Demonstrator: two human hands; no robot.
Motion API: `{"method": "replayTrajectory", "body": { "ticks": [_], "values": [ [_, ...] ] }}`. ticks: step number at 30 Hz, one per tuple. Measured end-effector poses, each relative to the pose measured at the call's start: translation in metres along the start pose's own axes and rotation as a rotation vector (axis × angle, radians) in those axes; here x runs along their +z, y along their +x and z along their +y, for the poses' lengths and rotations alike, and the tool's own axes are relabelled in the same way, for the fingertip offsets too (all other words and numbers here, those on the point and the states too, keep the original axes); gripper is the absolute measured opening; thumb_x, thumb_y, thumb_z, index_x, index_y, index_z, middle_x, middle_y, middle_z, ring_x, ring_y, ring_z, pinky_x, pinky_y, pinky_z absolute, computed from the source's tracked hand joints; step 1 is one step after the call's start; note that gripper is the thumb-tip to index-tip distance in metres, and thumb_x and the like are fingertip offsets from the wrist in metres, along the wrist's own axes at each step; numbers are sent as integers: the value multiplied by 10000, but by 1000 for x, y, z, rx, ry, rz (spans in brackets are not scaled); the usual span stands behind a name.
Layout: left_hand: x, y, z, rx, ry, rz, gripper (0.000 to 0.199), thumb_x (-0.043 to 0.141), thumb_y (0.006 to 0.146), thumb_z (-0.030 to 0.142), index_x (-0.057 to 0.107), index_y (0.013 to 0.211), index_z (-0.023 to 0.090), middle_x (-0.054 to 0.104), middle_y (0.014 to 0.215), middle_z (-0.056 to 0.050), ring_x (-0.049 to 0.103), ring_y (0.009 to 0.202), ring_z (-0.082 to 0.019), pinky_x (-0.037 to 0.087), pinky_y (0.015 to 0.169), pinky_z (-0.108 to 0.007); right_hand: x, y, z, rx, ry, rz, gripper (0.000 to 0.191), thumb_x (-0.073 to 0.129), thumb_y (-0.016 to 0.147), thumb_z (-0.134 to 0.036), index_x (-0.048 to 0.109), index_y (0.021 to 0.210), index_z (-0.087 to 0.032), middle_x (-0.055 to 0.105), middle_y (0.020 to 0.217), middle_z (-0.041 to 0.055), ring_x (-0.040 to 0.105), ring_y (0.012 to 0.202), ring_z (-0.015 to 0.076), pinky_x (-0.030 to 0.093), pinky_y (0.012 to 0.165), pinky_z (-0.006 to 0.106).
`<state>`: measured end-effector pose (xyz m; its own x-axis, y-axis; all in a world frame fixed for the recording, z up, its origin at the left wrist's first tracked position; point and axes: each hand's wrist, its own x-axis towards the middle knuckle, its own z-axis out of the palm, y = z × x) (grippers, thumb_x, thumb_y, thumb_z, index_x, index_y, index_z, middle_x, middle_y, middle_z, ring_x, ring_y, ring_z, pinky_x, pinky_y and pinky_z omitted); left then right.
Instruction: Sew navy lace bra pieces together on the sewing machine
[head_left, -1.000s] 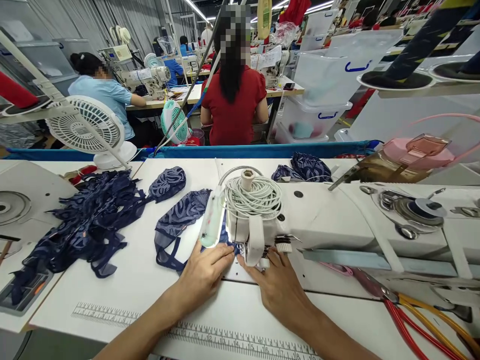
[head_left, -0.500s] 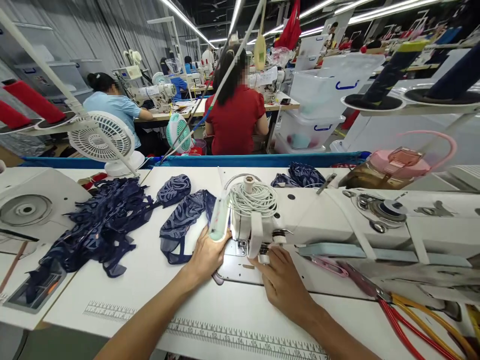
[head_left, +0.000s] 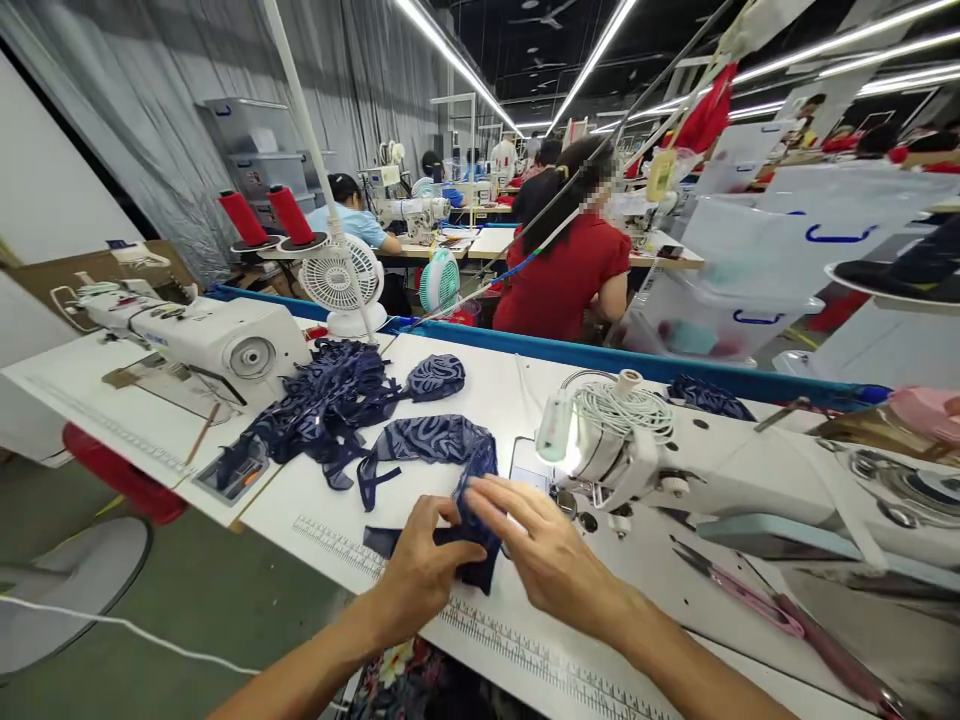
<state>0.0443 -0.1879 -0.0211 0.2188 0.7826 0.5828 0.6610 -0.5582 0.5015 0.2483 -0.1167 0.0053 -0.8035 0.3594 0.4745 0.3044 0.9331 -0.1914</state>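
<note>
A navy patterned fabric piece (head_left: 431, 438) lies on the white sewing table, left of the sewing machine head (head_left: 611, 465). Its near end runs down under both hands. My left hand (head_left: 424, 560) is closed, thumb and fingers pinching the near part of this fabric. Against the fabric's right edge, my right hand (head_left: 544, 545) stretches its fingers out almost flat, fingertips touching the cloth. The machine's needle area is just right of my right hand, partly hidden by the lit lamp (head_left: 555, 428).
A heap of navy fabric strips (head_left: 330, 400) and a small bundle (head_left: 436, 377) lie to the left. Pink-handled snips (head_left: 750, 595) rest on the right. Beyond stand a white fan (head_left: 341, 275), a second sewing machine (head_left: 195, 335) and a seated person in red (head_left: 562, 270).
Both hands have left the needle area and moved toward the near left, bringing fabric in front of me. My view has turned left. The machine lies farther right in view.
</note>
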Motion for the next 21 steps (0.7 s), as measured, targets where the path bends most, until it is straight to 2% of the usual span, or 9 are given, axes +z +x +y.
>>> {"method": "replayTrajectory", "body": {
  "ticks": [4, 6, 8, 10, 12, 14, 16, 18, 21],
  "values": [
    [-4, -20, 18, -343, -227, 148, 333, 421, 941, 151, 539, 1233, 257, 546, 1134, -99, 585, 1030, -204, 542, 839, -337, 8, 52, -7, -99, 167, -40, 540, 449, 742, -15, 515, 1260, -152, 630, 955, 70, 569, 944, 202, 358, 1046, 475],
    [-11, -37, 15, -443, -220, 89, 464, 521, 917, 231, 406, 1366, 257, 579, 1219, -111, 619, 1058, -222, 556, 835, -320, 8, 56, -8, -32, 213, 48, 444, 445, 705, -7, 589, 1095, -161, 604, 867, 50, 557, 845, 184, 433, 921, 418],
    [-30, -52, 6, -379, -80, 8, 462, 574, 881, 245, 456, 1326, 277, 665, 1133, -69, 670, 978, -219, 570, 771, -287, 5, 51, -12, 53, 285, 119, 341, 468, 694, -33, 610, 972, -170, 585, 863, 49, 535, 796, 173, 454, 746, 330],
    [-62, -53, 1, -218, 167, 59, 298, 517, 882, 198, 593, 1152, 300, 717, 997, -21, 689, 903, -212, 562, 765, -296, -1, 43, -22, 146, 422, 159, 263, 511, 688, -69, 612, 908, -173, 573, 832, 32, 513, 737, 151, 418, 640, 277],
    [-96, -33, 4, -98, 418, 124, 362, 483, 846, 147, 611, 1161, 270, 710, 1040, -39, 647, 1014, -255, 460, 993, -438, -5, 35, -36, 276, 657, 137, 178, 562, 689, -108, 610, 847, -175, 564, 770, 2, 492, 676, 124, 389, 592, 247],
    [-116, 3, 15, 28, 622, 203, 374, 511, 813, 117, 642, 1129, 268, 703, 977, -36, 634, 911, -238, 307, 1098, -543, -4, 27, -49, 465, 1009, 43, 78, 620, 724, -183, 602, 799, -172, 544, 702, -26, 476, 629, 102, 383, 571, 224],
    [-106, 43, 26, 122, 742, 186, 342, 553, 801, 110, 656, 1092, 255, 697, 964, -45, 614, 909, -245, 250, 1104, -584, 0, 15, -57, 672, 1362, -46, 150, 661, 760, -287, 602, 832, -170, 547, 700, -37, 493, 618, 92, 408, 576, 211],
    [-67, 75, 28, 124, 757, 62, 301, 528, 795, 61, 653, 1018, 221, 685, 904, -51, 604, 911, -256, 217, 1086, -633, 6, -3, -57, 878, 1473, -100, 243, 669, 779, -344, 595, 936, -174, 590, 756, -25, 544, 621, 107, 447, 570, 220],
    [11, 100, 6, 130, 627, -209, 235, 467, 803, 10, 622, 822, 184, 623, 764, -29, 593, 839, -234, 321, 1019, -614, 12, -39, -43, 1034, 896, -84, 354, 634, 815, -311, 553, 1131, -174, 640, 792, 12, 591, 595, 159, 489, 546, 276]
  ]
}}
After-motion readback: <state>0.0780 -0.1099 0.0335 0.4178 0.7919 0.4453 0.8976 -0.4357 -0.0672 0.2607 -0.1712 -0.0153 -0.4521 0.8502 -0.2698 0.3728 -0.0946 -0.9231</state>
